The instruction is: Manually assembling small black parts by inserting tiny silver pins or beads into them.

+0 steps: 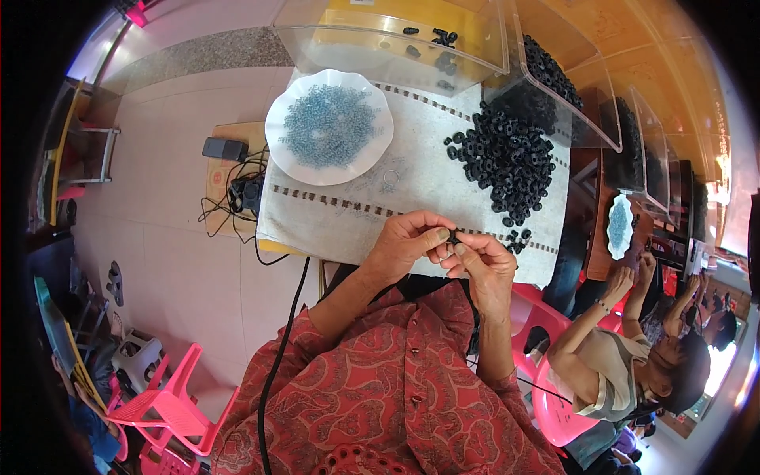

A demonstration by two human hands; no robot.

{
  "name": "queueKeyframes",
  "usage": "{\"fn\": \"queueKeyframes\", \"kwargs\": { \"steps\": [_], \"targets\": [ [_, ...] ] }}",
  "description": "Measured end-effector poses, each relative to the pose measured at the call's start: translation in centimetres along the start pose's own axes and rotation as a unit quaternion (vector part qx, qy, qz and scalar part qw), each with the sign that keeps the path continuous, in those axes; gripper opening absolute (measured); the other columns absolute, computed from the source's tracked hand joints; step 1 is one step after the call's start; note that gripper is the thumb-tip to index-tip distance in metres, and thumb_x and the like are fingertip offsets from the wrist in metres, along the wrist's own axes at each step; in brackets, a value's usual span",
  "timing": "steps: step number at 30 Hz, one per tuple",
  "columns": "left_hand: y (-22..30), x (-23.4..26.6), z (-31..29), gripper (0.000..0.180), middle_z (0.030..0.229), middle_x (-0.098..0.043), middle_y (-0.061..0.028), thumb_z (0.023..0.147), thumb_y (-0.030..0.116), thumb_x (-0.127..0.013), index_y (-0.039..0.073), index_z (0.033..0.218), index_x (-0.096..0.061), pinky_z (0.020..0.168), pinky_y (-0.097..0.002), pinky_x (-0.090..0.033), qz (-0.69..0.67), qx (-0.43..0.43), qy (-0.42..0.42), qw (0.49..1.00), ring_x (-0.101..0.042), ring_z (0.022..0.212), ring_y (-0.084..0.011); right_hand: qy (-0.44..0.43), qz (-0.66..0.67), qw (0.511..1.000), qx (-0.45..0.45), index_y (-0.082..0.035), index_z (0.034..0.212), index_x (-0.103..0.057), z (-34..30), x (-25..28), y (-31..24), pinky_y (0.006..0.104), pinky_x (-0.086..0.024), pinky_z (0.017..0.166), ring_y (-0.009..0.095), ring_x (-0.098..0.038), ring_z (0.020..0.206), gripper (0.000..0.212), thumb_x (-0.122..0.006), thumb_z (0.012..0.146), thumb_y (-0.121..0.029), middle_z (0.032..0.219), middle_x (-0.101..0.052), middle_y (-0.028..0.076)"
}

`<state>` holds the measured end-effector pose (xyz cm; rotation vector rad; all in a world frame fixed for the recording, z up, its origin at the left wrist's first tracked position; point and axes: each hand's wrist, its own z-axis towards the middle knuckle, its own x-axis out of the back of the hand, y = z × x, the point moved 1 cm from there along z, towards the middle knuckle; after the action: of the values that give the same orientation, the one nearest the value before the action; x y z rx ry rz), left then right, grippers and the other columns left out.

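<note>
Close together above the front edge of the cloth-covered table, my left hand [410,244] and my right hand [484,265] pinch a small black plastic part [452,236] between thumbs and fingertips. The fingers cover most of it. Ahead and to the right lies a large heap of similar black parts [507,162], with a few loose ones near my right hand. A white scalloped plate [277,162] at the far left bears many tiny bluish, spring-like pieces [328,127]. More such pieces and a thin ring [390,179] lie on the pale cloth [317,226].
Clear plastic boxes [396,51] stand along the far side, some holding black parts. A black cable [289,336] runs past my left arm. Pink chairs [178,404] stand on the floor at left. To my right, a co-worker [625,372] sits by another plate [620,227].
</note>
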<state>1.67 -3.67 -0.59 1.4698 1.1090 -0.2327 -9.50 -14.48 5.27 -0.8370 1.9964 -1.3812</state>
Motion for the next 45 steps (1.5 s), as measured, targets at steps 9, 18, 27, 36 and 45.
{"fn": "queueKeyframes", "kwargs": {
  "steps": [9, 18, 27, 36, 45],
  "targets": [
    [0.1, -0.1, 0.0, 0.017, 0.078, -0.063, 0.0005, 0.096, 0.012, -0.057, 0.001, 0.106, -0.066, 0.059, -0.0199, -0.045, -0.011, 0.003, -0.019, 1.0, -0.056, 0.067, -0.0049, -0.009, 0.017, 1.0, -0.001, 0.004, 0.103, -0.064, 0.1, 0.3, 0.4, 0.0243, -0.056, 0.056, 0.019, -0.068, 0.068, 0.015, -0.059, 0.089, 0.005, 0.083, -0.067, 0.014],
    [0.7, -0.1, -0.1, 0.016, 0.076, -0.064, -0.0013, 0.095, 0.009, -0.058, 0.0, 0.104, -0.068, 0.057, -0.0201, -0.046, 0.123, -0.048, -0.015, 0.991, -0.057, 0.065, -0.0053, 0.005, -0.003, 1.0, -0.014, 0.005, 0.102, -0.065, 0.0, 0.3, 0.6, 0.0253, -0.057, 0.058, 0.018, -0.069, 0.07, 0.016, -0.057, 0.088, 0.006, 0.083, -0.067, 0.012],
    [1.0, -0.2, -0.3, 0.015, 0.074, -0.063, -0.0012, 0.094, 0.009, -0.058, 0.0, 0.103, -0.067, 0.055, -0.0199, -0.045, 0.177, -0.048, -0.01, 0.983, -0.056, 0.063, -0.0048, 0.024, -0.001, 1.0, -0.003, 0.004, 0.1, -0.065, -0.2, -0.1, 1.1, 0.0265, -0.058, 0.058, 0.017, -0.068, 0.067, 0.014, -0.057, 0.089, 0.007, 0.081, -0.067, 0.013],
    [0.3, -1.2, -0.4, 0.01, 0.078, -0.062, -0.0012, 0.092, 0.003, -0.059, 0.0, 0.097, -0.066, 0.058, -0.02, -0.045, 0.321, -0.25, 0.066, 0.911, -0.057, 0.067, -0.005, 0.084, 0.008, 0.996, 0.016, 0.004, 0.098, -0.064, -0.3, -1.8, 0.7, 0.0258, -0.056, 0.057, 0.015, -0.066, 0.063, 0.014, -0.055, 0.088, 0.008, 0.078, -0.067, 0.012],
    [0.3, -0.7, -0.6, 0.012, 0.079, -0.063, -0.0003, 0.094, 0.008, -0.06, 0.001, 0.1, -0.067, 0.055, -0.0189, -0.044, 0.135, -0.088, 0.021, 0.987, -0.055, 0.063, -0.0043, -0.047, 0.037, 0.998, 0.006, 0.004, 0.097, -0.066, 0.6, 0.7, 0.8, 0.0276, -0.059, 0.058, 0.02, -0.069, 0.067, 0.01, -0.064, 0.088, 0.001, 0.082, -0.068, 0.013]
  ]
}}
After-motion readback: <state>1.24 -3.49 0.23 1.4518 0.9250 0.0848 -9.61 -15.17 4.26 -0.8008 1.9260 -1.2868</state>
